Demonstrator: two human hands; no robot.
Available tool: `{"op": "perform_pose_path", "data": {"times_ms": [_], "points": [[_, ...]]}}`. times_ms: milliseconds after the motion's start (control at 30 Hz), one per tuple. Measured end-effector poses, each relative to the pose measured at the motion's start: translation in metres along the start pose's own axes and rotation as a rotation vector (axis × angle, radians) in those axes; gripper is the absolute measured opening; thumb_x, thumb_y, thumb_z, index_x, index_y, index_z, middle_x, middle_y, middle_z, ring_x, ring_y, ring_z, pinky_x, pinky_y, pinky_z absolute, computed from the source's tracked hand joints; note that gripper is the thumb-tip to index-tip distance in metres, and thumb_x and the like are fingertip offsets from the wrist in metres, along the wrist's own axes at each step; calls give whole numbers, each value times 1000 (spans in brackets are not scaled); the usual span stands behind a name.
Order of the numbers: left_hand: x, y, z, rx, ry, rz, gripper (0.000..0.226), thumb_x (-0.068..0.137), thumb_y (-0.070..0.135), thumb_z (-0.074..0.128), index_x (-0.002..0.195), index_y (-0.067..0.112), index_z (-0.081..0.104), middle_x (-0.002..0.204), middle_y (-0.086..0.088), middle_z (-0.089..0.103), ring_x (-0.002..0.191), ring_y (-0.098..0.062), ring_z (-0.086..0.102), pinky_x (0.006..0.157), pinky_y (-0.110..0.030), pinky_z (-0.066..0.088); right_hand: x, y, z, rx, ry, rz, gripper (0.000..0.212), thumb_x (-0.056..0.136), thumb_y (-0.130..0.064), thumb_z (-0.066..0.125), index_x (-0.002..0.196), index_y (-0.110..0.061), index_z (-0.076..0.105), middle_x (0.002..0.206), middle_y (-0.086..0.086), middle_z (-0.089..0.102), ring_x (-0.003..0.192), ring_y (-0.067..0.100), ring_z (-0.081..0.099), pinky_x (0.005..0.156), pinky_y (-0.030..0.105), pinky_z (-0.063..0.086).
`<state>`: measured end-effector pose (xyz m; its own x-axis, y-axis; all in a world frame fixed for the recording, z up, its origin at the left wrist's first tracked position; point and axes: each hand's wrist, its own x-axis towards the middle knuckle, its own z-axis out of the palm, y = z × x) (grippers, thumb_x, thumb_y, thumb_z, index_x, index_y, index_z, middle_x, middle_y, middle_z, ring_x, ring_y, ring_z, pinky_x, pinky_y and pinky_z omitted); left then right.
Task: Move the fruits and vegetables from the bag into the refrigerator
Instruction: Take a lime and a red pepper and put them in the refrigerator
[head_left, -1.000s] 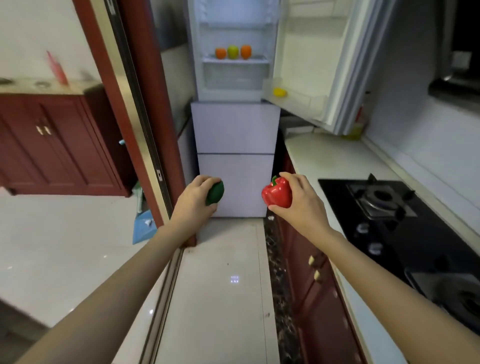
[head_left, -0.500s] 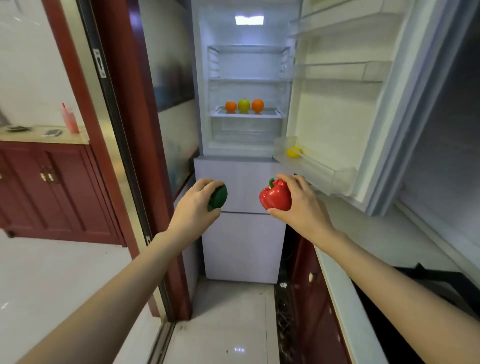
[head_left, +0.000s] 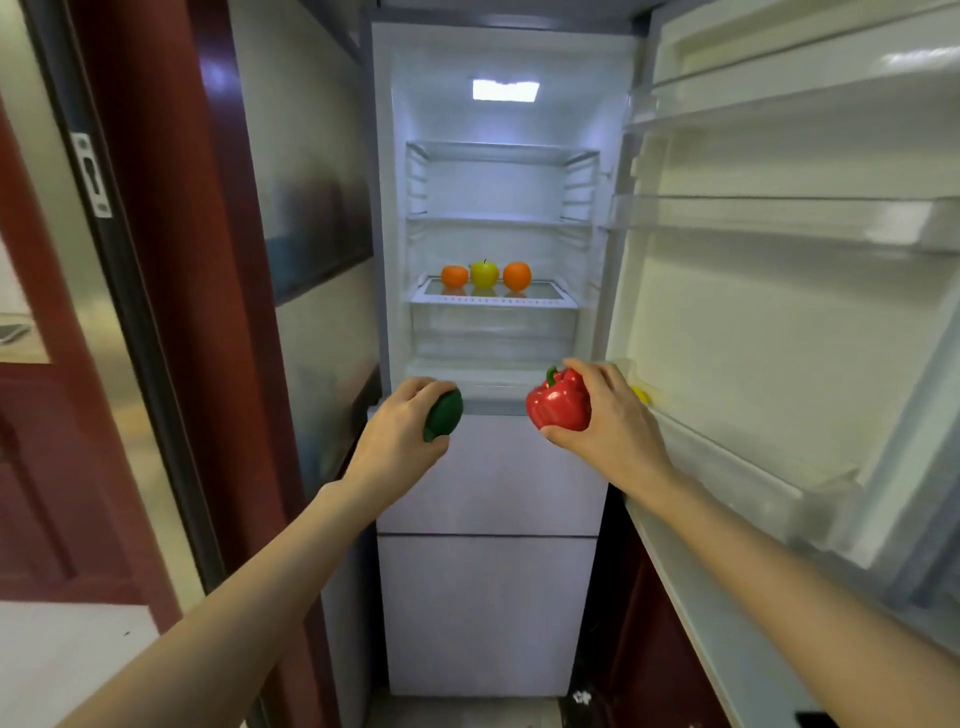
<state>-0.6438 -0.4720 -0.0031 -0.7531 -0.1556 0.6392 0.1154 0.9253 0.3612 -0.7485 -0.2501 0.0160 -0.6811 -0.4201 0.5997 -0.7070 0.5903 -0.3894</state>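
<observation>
The white refrigerator (head_left: 488, 483) stands straight ahead, its upper door (head_left: 779, 322) swung open to the right. My left hand (head_left: 400, 441) grips a dark green vegetable (head_left: 444, 414), held just below the open compartment. My right hand (head_left: 608, 415) grips a red bell pepper (head_left: 558, 402) at the same height. On a glass shelf (head_left: 493, 300) inside sit an orange (head_left: 454, 276), a yellow-green apple (head_left: 484, 273) and a second orange (head_left: 517, 275). A yellow fruit (head_left: 641, 396) lies in the lowest door bin, partly behind my right hand. No bag is in view.
A red door frame (head_left: 171, 312) with a metal sliding track stands close on the left. A white countertop edge (head_left: 691, 587) over red cabinets runs along the right, under the open door. The two lower refrigerator drawers are closed.
The view has drawn closer to the refrigerator and tilted up. Both hands, still holding the green vegetable and the red pepper, are now nearer the open compartment.
</observation>
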Motion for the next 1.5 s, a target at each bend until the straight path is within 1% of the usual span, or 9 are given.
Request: {"op": "perform_pose_path", "data": {"times_ms": [233, 333, 500, 733, 867, 1033, 1167, 1300, 1500], "points": [[86, -58, 27, -7, 3, 23, 55, 77, 9, 70, 128, 16, 51, 126, -4, 52, 105, -22, 55, 85, -29, 49, 95, 15, 41, -34, 3, -9, 80, 69, -40, 78, 136, -31, 35, 133, -4, 42, 115, 20, 50, 81, 25, 40], [126, -82, 42, -10, 17, 9, 55, 77, 9, 71, 127, 16, 51, 126, -4, 52, 105, -23, 56, 86, -33, 51, 144, 25, 54, -42, 14, -24, 81, 70, -40, 78, 137, -30, 34, 134, -3, 41, 117, 20, 49, 83, 27, 40], [206, -113, 75, -13, 44, 11, 54, 75, 8, 71, 125, 15, 53, 124, -6, 52, 107, -23, 54, 91, -32, 48, 232, 49, 76, 51, 130, -59, 78, 66, -36, 80, 133, -29, 42, 125, 0, 47, 112, 23, 52, 84, 33, 44], [311, -141, 116, 35, 81, 30, 57, 74, 11, 72, 126, 21, 51, 123, 0, 52, 103, -18, 54, 82, -25, 47, 356, 86, 108, 27, 165, -75, 80, 69, -40, 78, 136, -28, 37, 130, 2, 45, 112, 25, 51, 83, 36, 48], [353, -164, 134, 56, 79, 42, 58, 74, 9, 70, 128, 18, 51, 122, -3, 53, 103, -21, 55, 83, -33, 51, 415, 93, 122, 11, 179, -103, 78, 71, -40, 75, 137, -25, 37, 131, 4, 44, 114, 27, 50, 86, 40, 49], [405, -193, 146, 44, 132, 69, 57, 71, 5, 69, 125, 15, 53, 119, -4, 54, 100, -21, 56, 80, -30, 50, 486, 97, 138, 1, 268, -140, 76, 74, -41, 73, 137, -22, 36, 129, 8, 45, 112, 28, 51, 82, 36, 47], [439, -219, 160, 105, 138, 88, 58, 71, 7, 68, 126, 17, 52, 122, -2, 53, 100, -22, 55, 78, -30, 51, 538, 104, 155, 56, 328, -88, 77, 72, -41, 74, 136, -21, 37, 126, 6, 45, 110, 25, 51, 82, 38, 50], [467, -231, 175, 181, 191, 163, 57, 70, 9, 72, 123, 19, 53, 120, -2, 55, 97, -25, 57, 72, -36, 55, 584, 119, 171, 73, 325, -2, 75, 72, -38, 76, 134, -19, 37, 126, 7, 45, 110, 26, 52, 82, 37, 49], [497, -226, 172, 178, 278, 315, 61, 59, 2, 75, 117, 15, 59, 118, -3, 60, 97, -25, 61, 62, -29, 54, 650, 156, 177, 17, 232, 206, 75, 71, -34, 78, 129, -14, 35, 128, 14, 40, 112, 33, 50, 89, 40, 44]]}}
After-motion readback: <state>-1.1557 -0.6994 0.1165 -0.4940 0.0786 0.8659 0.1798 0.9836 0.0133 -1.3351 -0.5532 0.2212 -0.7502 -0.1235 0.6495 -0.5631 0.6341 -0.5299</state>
